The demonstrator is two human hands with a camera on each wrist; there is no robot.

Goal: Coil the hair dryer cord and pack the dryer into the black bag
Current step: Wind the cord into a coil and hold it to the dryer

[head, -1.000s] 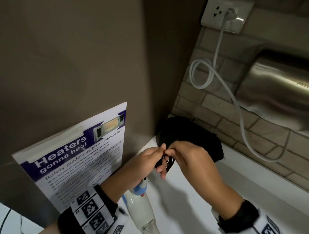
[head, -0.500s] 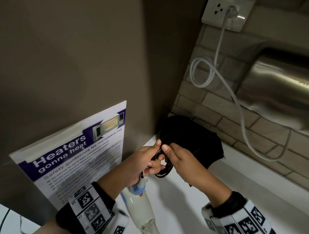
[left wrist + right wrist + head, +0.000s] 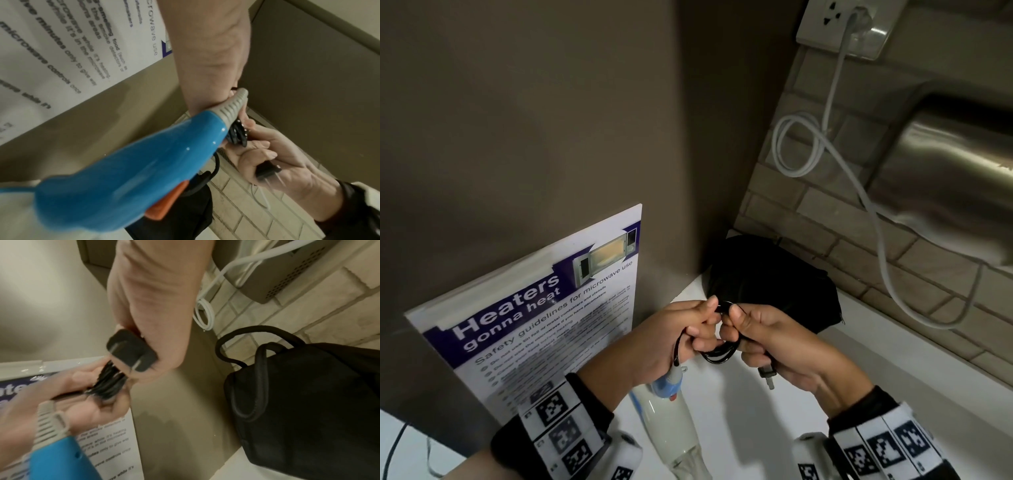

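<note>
Loops of the thin black dryer cord (image 3: 717, 354) sit bunched between your left hand (image 3: 671, 342) and right hand (image 3: 784, 346), both gripping it, the blue-handled white hair dryer (image 3: 671, 414) dangling beneath. Loosen either grip and the coil springs apart. The soft black fabric bag (image 3: 774, 281) waits far right on the table.

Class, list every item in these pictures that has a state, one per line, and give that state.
Cord: coiled in loops, held by both hands.
Plug: unplugged, in the right hand.
Dryer: out of the bag, hanging below the left hand.
Bag: on the counter; whether it is open cannot be told.
White cable: plugged into the wall socket.
</note>
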